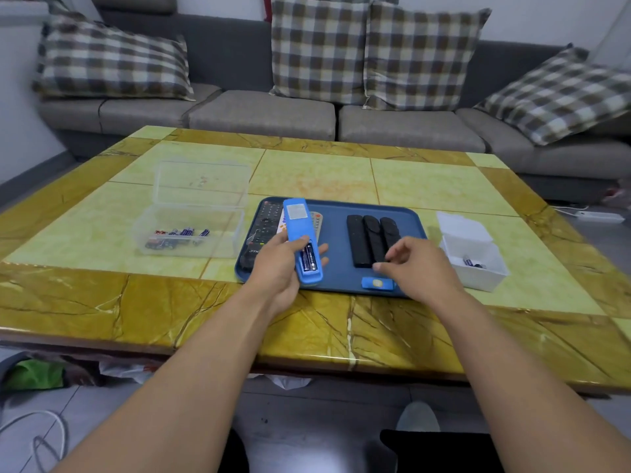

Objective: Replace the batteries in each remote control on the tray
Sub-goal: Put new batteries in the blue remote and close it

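Left hand gripped the blue remote over the tray, two batteries showing, label unreadable. Right hand hovered loose, holding nothing, by the cover.

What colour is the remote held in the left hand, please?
Bright blue remote, gripped by the left hand; head view.

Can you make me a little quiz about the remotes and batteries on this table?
1. True or false: the blue remote in the left hand has its battery slot open, with batteries inside.
2. How many black remotes lie side by side on the right part of the tray?
3. Where is the blue battery cover? A: in the clear box. B: on the tray, by the right hand.

Key: 1 true; 2 three; 3 B.
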`<action>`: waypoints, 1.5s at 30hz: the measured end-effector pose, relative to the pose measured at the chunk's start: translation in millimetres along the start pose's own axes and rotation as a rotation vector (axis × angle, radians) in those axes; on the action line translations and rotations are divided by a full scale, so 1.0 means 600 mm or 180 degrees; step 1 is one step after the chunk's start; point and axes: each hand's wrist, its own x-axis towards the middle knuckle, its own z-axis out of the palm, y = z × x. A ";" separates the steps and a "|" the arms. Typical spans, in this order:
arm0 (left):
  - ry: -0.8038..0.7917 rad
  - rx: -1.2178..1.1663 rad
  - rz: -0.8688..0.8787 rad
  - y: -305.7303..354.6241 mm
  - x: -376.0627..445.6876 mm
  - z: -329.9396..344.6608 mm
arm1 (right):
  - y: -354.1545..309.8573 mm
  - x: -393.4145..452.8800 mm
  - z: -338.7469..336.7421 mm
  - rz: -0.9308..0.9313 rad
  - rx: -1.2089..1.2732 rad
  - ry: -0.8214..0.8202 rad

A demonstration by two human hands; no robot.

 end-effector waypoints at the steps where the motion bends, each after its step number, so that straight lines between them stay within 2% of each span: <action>1: -0.0008 0.0002 -0.0055 0.000 0.000 0.000 | 0.006 0.001 0.003 0.0041 -0.0183 -0.0184; 3: -0.0051 0.0049 -0.0128 -0.003 -0.003 0.002 | 0.008 0.001 0.010 0.0027 -0.0462 -0.0410; 9: -0.0189 0.0247 -0.0082 -0.012 -0.007 0.012 | 0.002 0.002 0.025 -0.0041 -0.1449 -0.0463; 12: -0.0217 0.0258 -0.0063 -0.010 -0.009 0.013 | -0.001 0.005 0.028 0.0111 -0.1559 -0.0575; 16: -0.0168 0.0007 -0.0055 -0.006 -0.009 0.010 | 0.004 0.009 0.033 0.0206 -0.1136 -0.0529; 18: -0.0128 -0.0101 -0.0012 -0.003 -0.009 0.007 | 0.002 0.006 0.032 -0.0039 -0.0806 -0.0224; 21: -0.0094 0.0029 0.0139 -0.004 -0.002 0.005 | -0.021 -0.006 0.024 -0.0655 0.0241 0.0046; 24: -0.0122 0.0378 0.0295 -0.005 -0.003 0.007 | -0.053 -0.024 0.021 -0.1044 0.1196 -0.0226; 26: -0.0116 0.0554 0.0397 -0.007 -0.007 0.010 | -0.064 -0.030 0.023 -0.1134 0.1505 -0.0461; 29: -0.0018 0.0806 0.0544 -0.012 -0.009 0.015 | -0.069 -0.033 0.032 -0.1191 0.1518 -0.0668; 34: -0.0145 0.0735 0.0531 -0.015 -0.011 0.019 | -0.069 -0.031 0.030 -0.1009 0.2003 -0.0525; 45: -0.0507 0.0458 0.0184 -0.013 -0.016 0.022 | -0.064 -0.035 0.039 -0.1345 0.1698 -0.0497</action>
